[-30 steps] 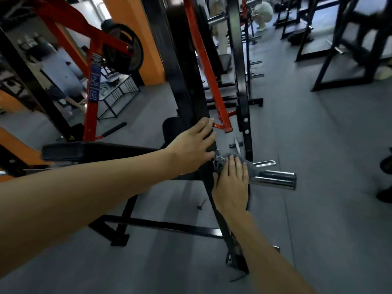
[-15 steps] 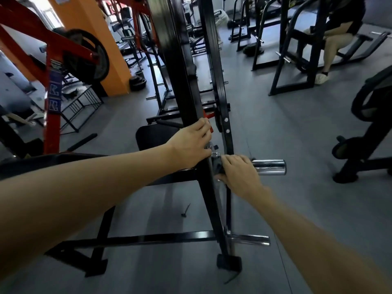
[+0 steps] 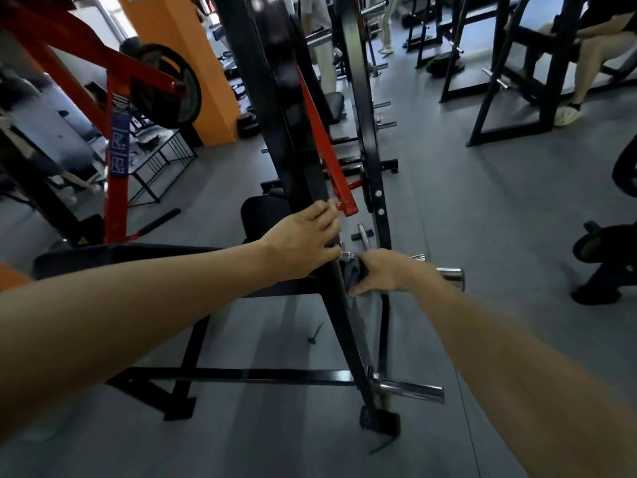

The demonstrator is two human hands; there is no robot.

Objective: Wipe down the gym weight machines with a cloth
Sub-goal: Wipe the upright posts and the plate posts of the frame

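A black weight machine upright [image 3: 303,160] slants up through the middle of the view. My left hand [image 3: 303,236] is wrapped around this post at about knee height. My right hand [image 3: 386,274] grips a dark grey cloth [image 3: 355,274] bunched around the inner end of a chrome plate peg [image 3: 451,276] that sticks out to the right of the post. Only the peg's outer end shows past my fingers. A second chrome peg [image 3: 406,389] juts out lower down near the post's foot.
A red lever arm [image 3: 327,150] runs behind the post. A black bench pad [image 3: 120,257] lies left. A red machine with a black plate [image 3: 165,91] stands far left beside an orange pillar [image 3: 182,63]. A seated person [image 3: 593,53] is far right on another black frame.
My right hand turned from lying flat on the peg to gripping the cloth around its inner end. The view swung up and right, then back. My left hand stayed on the post.
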